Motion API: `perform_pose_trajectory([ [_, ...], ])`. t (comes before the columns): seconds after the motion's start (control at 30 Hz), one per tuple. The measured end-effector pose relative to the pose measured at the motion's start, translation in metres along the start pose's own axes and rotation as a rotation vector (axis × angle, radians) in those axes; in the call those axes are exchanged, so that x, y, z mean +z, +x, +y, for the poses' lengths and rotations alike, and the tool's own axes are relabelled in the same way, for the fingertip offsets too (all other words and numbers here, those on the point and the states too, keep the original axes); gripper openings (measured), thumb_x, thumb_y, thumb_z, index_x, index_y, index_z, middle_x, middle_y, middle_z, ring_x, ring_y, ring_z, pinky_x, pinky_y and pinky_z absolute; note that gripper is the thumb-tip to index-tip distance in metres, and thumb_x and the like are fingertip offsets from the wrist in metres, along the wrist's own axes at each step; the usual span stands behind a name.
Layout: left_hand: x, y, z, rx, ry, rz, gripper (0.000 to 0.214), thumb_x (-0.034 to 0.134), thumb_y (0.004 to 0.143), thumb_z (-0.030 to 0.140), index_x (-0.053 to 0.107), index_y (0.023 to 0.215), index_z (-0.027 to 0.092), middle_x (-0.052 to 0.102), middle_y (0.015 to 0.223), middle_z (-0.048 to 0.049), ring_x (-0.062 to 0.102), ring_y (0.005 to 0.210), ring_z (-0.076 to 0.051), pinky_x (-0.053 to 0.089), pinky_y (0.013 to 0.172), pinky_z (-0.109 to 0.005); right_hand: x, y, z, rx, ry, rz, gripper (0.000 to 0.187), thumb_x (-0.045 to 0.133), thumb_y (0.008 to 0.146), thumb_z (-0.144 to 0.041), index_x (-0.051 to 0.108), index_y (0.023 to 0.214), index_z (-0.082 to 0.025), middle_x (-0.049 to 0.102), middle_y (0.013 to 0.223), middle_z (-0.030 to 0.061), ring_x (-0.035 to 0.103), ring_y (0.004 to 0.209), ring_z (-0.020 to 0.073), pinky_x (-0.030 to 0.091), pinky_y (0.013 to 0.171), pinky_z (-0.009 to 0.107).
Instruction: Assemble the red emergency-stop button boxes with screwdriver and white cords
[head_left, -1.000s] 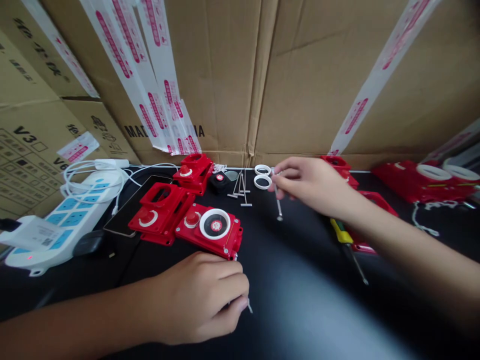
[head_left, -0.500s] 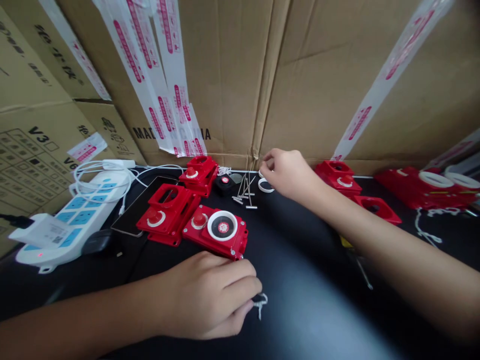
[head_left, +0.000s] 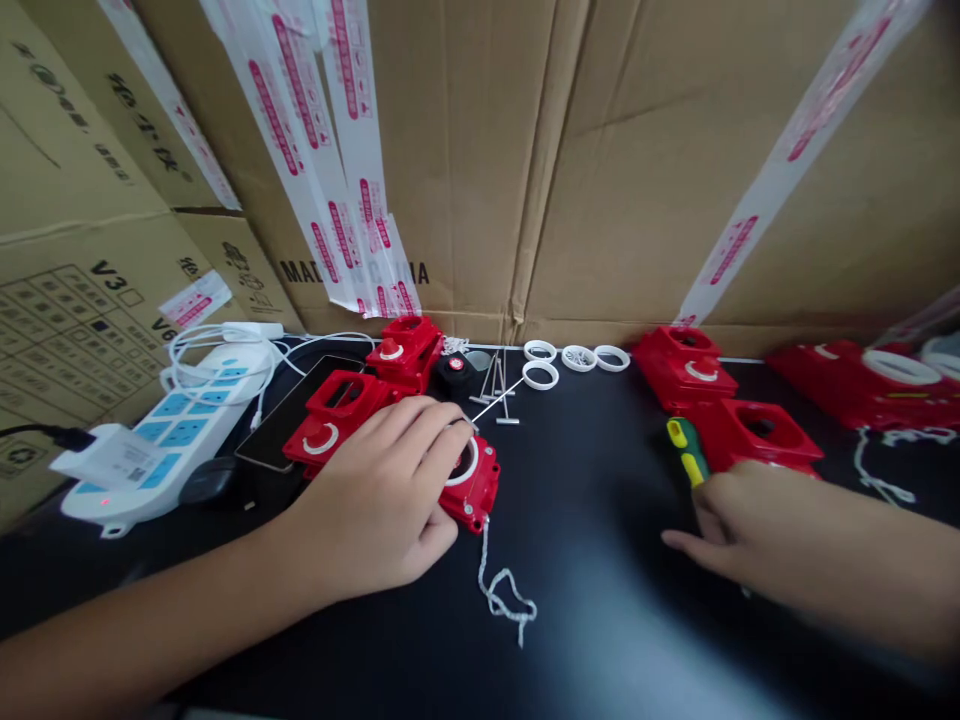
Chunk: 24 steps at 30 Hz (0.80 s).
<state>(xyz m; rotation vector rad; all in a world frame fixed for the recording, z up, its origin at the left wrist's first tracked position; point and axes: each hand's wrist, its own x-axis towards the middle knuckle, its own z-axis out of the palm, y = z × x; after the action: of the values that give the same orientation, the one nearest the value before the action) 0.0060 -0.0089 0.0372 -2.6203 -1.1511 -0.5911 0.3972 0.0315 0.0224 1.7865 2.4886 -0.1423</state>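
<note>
My left hand (head_left: 375,505) lies over a red device with a white ring (head_left: 474,480) on the black table, its fingers wrapped over the top and holding it. A white string (head_left: 501,590) trails from the device's near corner. My right hand (head_left: 742,540) is low at the right with its fingers curled over the lower part of a screwdriver. The screwdriver's yellow-green handle (head_left: 686,458) sticks out above the knuckles. Several white rings (head_left: 577,357) and thin metal T-pins (head_left: 499,395) lie at the back.
More red housings stand at the left (head_left: 341,400) and right (head_left: 750,435). A white and blue power strip (head_left: 172,420) with cables and a dark phone (head_left: 289,415) lie at the left. Taped cardboard boxes (head_left: 600,150) wall off the back.
My right hand came back from the rings at the rear to the screwdriver near me. My left hand moved up from the table onto the red device, and the string now lies free.
</note>
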Motion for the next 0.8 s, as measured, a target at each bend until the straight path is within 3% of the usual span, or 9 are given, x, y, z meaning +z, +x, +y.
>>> perform_pose_trajectory([
  [0.1, 0.003, -0.001, 0.001, -0.023, -0.034, -0.033, 0.059, 0.06, 0.079, 0.011, 0.065, 0.138, 0.006, 0.074, 0.137, -0.0212, 0.072, 0.12, -0.039, 0.066, 0.103, -0.058, 0.008, 0.003, -0.01, -0.02, -0.026, -0.163, 0.027, 0.077, 0.085, -0.017, 0.061, 0.065, -0.024, 0.055, 0.052, -0.0029, 0.043, 0.042, 0.0129, 0.024, 0.048, 0.032],
  [0.17, 0.003, -0.001, 0.003, -0.023, -0.073, -0.033, 0.057, 0.061, 0.081, 0.013, 0.064, 0.138, 0.008, 0.074, 0.135, -0.0193, 0.071, 0.119, -0.038, 0.065, 0.102, -0.058, 0.01, 0.005, -0.013, -0.025, -0.05, -0.2, 0.02, 0.075, 0.082, -0.012, 0.062, 0.073, -0.024, 0.062, 0.061, -0.0013, 0.048, 0.049, 0.0141, 0.026, 0.052, 0.032],
  [0.4, 0.005, -0.003, 0.009, 0.012, -0.153, -0.059, 0.054, 0.064, 0.086, 0.018, 0.061, 0.139, 0.011, 0.073, 0.131, -0.0169, 0.067, 0.114, -0.037, 0.062, 0.1, -0.057, 0.001, 0.002, -0.02, -0.053, -0.071, -0.241, 0.011, 0.067, 0.097, -0.022, 0.064, 0.086, -0.025, 0.068, 0.072, 0.0011, 0.057, 0.055, 0.0165, 0.03, 0.056, 0.032],
  [0.47, 0.006, -0.004, 0.01, 0.02, -0.156, -0.056, 0.054, 0.064, 0.086, 0.018, 0.06, 0.14, 0.012, 0.073, 0.131, -0.0169, 0.066, 0.114, -0.037, 0.061, 0.1, -0.057, -0.006, 0.005, -0.021, -0.086, -0.079, -0.184, 0.025, 0.063, 0.105, -0.033, 0.062, 0.082, -0.025, 0.066, 0.068, 0.0005, 0.059, 0.054, 0.0165, 0.031, 0.056, 0.032],
  [0.57, 0.007, -0.003, 0.009, 0.024, -0.163, -0.05, 0.053, 0.063, 0.086, 0.018, 0.059, 0.139, 0.012, 0.073, 0.13, -0.0164, 0.066, 0.113, -0.037, 0.06, 0.1, -0.056, -0.02, 0.017, -0.029, -0.151, -0.177, 0.039, 0.035, 0.058, 0.111, -0.04, 0.06, 0.08, -0.024, 0.064, 0.064, 0.0005, 0.061, 0.051, 0.0173, 0.03, 0.052, 0.032],
  [0.67, 0.008, -0.003, 0.008, 0.025, -0.173, -0.043, 0.052, 0.063, 0.086, 0.018, 0.06, 0.138, 0.013, 0.073, 0.13, -0.016, 0.066, 0.112, -0.036, 0.06, 0.099, -0.055, -0.032, 0.041, -0.048, -0.256, -0.257, 0.168, 0.022, 0.055, 0.113, -0.034, 0.068, 0.102, -0.021, 0.076, 0.096, 0.008, 0.072, 0.07, 0.0212, 0.036, 0.055, 0.032],
  [0.73, 0.009, -0.003, 0.008, 0.025, -0.175, -0.032, 0.052, 0.063, 0.086, 0.018, 0.06, 0.138, 0.013, 0.073, 0.13, -0.0161, 0.066, 0.113, -0.036, 0.06, 0.099, -0.054, -0.038, 0.064, -0.065, -0.346, -0.291, 0.187, 0.017, 0.056, 0.113, -0.026, 0.071, 0.12, -0.019, 0.075, 0.122, 0.0135, 0.075, 0.082, 0.022, 0.04, 0.058, 0.032],
  [0.8, 0.01, -0.003, 0.007, 0.032, -0.17, -0.021, 0.053, 0.063, 0.086, 0.018, 0.06, 0.139, 0.013, 0.073, 0.131, -0.0165, 0.066, 0.113, -0.037, 0.06, 0.1, -0.054, -0.039, 0.09, -0.082, -0.421, -0.326, 0.19, 0.019, 0.059, 0.11, -0.016, 0.071, 0.124, -0.014, 0.073, 0.131, 0.0177, 0.075, 0.087, 0.0212, 0.047, 0.062, 0.031],
])
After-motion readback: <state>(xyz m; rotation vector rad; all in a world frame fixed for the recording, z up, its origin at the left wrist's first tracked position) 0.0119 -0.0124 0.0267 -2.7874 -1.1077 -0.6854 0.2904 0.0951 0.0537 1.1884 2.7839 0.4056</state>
